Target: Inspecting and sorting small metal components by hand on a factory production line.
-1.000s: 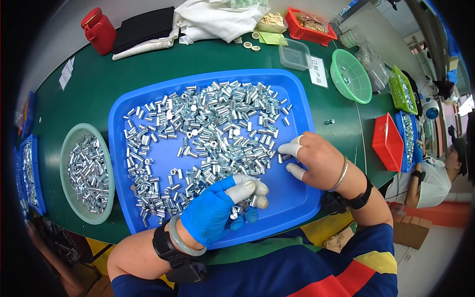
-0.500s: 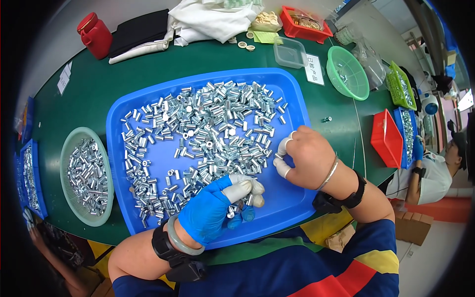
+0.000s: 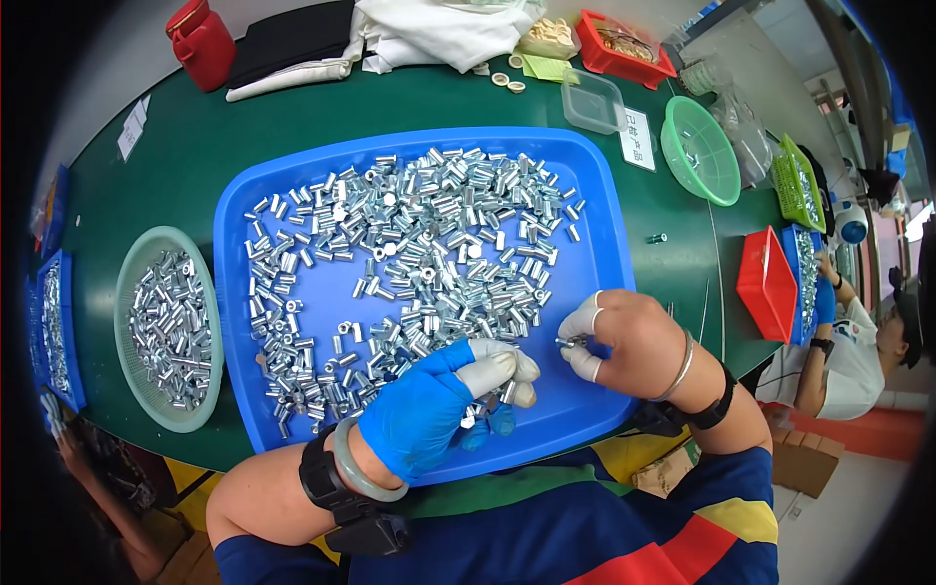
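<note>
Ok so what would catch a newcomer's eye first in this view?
The big blue tray in the middle of the green table, strewn with silvery metal fasteners. Next, the left hand in a bright blue glove over the tray's near side, gripping a few fasteners, and the right hand at its right side, pinching one in white finger cots. Then the red jug, far left.

I'm in a factory workshop, at a long green workbench [image 3: 146, 200]. Small metal fittings [image 3: 448, 200] lie by the hundred in the big blue tray [image 3: 322, 292] before me, and more fill the pale green basket [image 3: 123, 312] to my left. Off to my right a co-worker [image 3: 846, 366] in a cap reaches to another loaded tray [image 3: 802, 338], with cardboard boxes [image 3: 804, 458] below; another person's arm [image 3: 112, 507] shows at lower left.
</note>
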Demonstrator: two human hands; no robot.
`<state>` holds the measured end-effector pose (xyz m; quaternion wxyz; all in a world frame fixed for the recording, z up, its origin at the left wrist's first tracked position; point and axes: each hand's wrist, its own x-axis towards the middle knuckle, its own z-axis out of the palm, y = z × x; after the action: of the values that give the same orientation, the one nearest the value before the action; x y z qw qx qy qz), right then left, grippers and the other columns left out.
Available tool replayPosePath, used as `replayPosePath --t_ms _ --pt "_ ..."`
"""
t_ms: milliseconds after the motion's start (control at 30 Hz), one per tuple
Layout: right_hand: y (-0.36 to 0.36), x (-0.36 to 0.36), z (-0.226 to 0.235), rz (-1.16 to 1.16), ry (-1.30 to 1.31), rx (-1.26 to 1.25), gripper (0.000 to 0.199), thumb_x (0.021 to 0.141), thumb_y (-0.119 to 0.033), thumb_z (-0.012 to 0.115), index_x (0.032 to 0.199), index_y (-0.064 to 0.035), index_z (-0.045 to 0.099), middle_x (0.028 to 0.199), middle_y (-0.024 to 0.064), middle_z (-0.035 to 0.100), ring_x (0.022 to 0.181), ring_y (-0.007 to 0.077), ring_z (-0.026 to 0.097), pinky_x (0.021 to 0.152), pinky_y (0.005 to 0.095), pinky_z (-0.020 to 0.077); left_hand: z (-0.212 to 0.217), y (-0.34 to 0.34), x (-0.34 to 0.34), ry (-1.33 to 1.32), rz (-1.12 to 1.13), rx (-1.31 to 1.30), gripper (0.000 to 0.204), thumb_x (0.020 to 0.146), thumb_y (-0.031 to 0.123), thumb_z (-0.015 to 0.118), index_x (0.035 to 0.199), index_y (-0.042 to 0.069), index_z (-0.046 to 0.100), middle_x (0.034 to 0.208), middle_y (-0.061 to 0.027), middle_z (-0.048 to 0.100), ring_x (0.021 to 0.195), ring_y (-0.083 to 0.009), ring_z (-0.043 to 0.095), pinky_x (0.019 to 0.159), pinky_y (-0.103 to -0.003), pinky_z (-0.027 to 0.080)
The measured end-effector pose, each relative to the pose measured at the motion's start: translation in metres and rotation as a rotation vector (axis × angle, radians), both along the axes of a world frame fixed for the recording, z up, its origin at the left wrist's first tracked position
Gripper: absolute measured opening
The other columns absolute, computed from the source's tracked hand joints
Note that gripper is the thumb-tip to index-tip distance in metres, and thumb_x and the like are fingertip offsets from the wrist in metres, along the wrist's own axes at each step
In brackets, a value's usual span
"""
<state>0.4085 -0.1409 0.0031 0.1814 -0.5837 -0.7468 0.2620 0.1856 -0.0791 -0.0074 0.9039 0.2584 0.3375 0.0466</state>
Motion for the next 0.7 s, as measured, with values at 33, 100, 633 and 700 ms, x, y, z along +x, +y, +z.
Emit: replayPosePath --t_ms 33,100,633,700 --pt "-0.001 -0.002 0.002 0.02 -0.006 0.025 0.01 0.067 -0.005 0.068 0.075 -0.0057 0.062 0.064 0.0079 0.054 0.066 0.0268 0.056 0.059 0.0353 0.0468 -0.001 -0.001 0.0 -0.001 0.01 0.006 0.028 0.091 0.028 0.049 0.098 0.003 0.058 0.088 -0.0092 0.061 0.066 -0.0143 0.053 0.045 -0.019 0.036" --pt "-0.003 -0.008 0.005 0.052 -0.075 -0.004 0.013 0.067 -0.006 0.068 0.078 -0.0055 0.062 0.065 0.0083 0.054 0.067 0.0271 0.056 0.06 0.0358 0.0469 -0.002 -0.003 -0.001 0.003 0.013 0.014 0.028 0.091 0.028 0.049 0.098 0.003 0.058 0.088 -0.0091 0.061 0.066 -0.0141 0.053 0.045 -0.019 0.035" --pt "-0.019 0.003 0.006 0.074 -0.169 -0.145 0.036 0.068 -0.012 0.071 0.101 -0.0021 0.061 0.08 0.0118 0.057 0.077 0.0293 0.057 0.075 0.0375 0.0472 0.005 -0.002 0.005 0.005 0.062 0.11 0.027 0.087 0.029 0.051 0.09 0.003 0.057 0.084 -0.0113 0.059 0.066 -0.0156 0.052 0.05 -0.023 0.039" --pt "-0.023 0.01 0.008 0.065 -0.216 -0.119 0.037 0.067 -0.012 0.072 0.101 -0.0019 0.061 0.083 0.0112 0.059 0.081 0.0287 0.057 0.079 0.0365 0.0466 0.006 -0.002 0.005 0.038 0.078 0.108 0.028 0.086 0.03 0.052 0.088 0.003 0.057 0.083 -0.0117 0.059 0.069 -0.0167 0.052 0.054 -0.024 0.04"
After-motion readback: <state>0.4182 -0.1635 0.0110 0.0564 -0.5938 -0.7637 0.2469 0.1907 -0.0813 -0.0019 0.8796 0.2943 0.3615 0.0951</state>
